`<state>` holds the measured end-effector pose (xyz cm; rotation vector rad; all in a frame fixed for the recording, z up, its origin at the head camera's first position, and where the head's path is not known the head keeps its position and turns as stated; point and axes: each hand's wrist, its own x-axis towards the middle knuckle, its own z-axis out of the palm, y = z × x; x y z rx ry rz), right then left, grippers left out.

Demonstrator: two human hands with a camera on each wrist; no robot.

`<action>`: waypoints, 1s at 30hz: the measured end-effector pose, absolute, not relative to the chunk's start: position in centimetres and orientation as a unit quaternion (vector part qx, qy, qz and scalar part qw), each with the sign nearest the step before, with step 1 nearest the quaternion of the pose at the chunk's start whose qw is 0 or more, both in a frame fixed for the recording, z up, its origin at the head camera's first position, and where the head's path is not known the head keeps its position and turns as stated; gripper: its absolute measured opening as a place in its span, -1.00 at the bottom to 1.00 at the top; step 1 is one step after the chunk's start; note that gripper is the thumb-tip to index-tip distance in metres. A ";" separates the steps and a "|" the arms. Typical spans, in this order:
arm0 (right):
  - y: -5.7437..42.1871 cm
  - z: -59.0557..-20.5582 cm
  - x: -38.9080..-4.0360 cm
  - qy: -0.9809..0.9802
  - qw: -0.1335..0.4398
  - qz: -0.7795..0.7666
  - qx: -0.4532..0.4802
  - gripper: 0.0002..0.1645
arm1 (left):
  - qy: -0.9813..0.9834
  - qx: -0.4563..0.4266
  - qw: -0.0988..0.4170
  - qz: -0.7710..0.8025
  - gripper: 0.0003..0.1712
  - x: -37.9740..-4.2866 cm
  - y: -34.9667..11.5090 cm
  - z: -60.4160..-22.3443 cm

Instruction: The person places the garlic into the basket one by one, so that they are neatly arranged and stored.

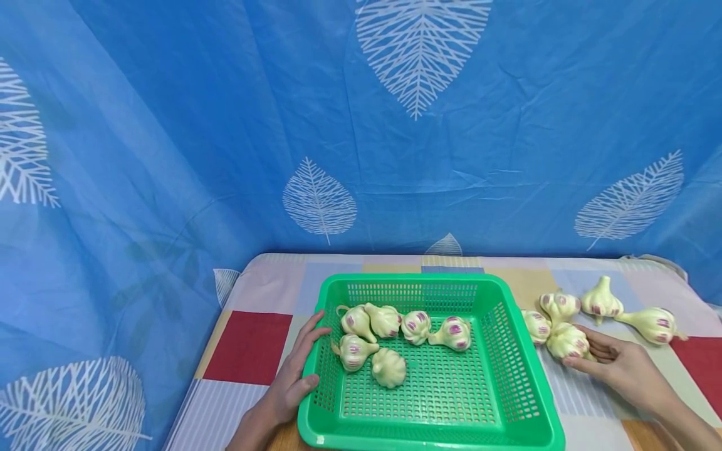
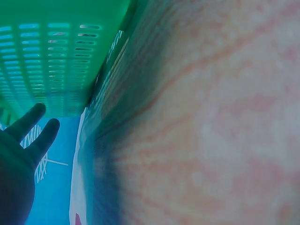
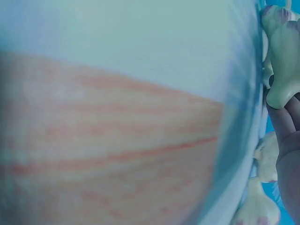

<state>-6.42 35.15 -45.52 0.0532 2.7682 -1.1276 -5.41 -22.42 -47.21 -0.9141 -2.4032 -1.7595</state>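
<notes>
Head view: shows a green basket [image 1: 491, 300] on a patchwork tablecloth [image 1: 245, 347], with a blue curtain [image 1: 423, 175] behind.
Inside basket: holds six garlic bulbs [image 1: 415, 327], grouped toward the left and back of the slotted floor; judged as the part done.
Outside basket: five visible on the cloth to the right, counting the one in hand; judged as the part left.
Loose garlic bulbs [image 1: 602, 304]: four, bunched around and beyond the right hand [image 1: 628, 369], one close against the basket's right side.
Held garlic bulb [image 1: 566, 341]: pinched between right thumb and fingers, low over or on the cloth; whether lifted clear, impossible to tell.
Right wrist view: confirms fingers behind that bulb, with others above and below.
Left hand [image 1: 290, 379]: rests along the basket's left rim, fingers fairly straight, gripping no bulb.
Left wrist view: shows two outstretched fingers by the slotted wall.
Progress: seemingly a little past halfway, judging by six in and five out.
</notes>
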 end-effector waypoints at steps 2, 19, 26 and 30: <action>35.0 -45.1 -6.4 0.918 0.066 -0.390 0.005 -0.03 | -0.772 -0.292 0.013 -0.564 -0.27 -5.3 -22.4 -47.2; 33.9 -37.9 -7.9 0.928 0.095 -0.360 0.026 0.07 | -0.775 -0.298 0.019 -0.557 -0.27 -5.2 -22.4 -47.1; 32.8 -35.0 -8.6 0.930 0.063 -0.361 -0.010 -0.01 | -0.776 -0.298 0.019 -0.555 -0.28 -5.2 -22.3 -47.1; 31.9 -33.6 -9.0 0.927 0.048 -0.369 -0.038 -0.08 | -0.777 -0.300 0.023 -0.553 -0.27 -5.4 -22.4 -47.1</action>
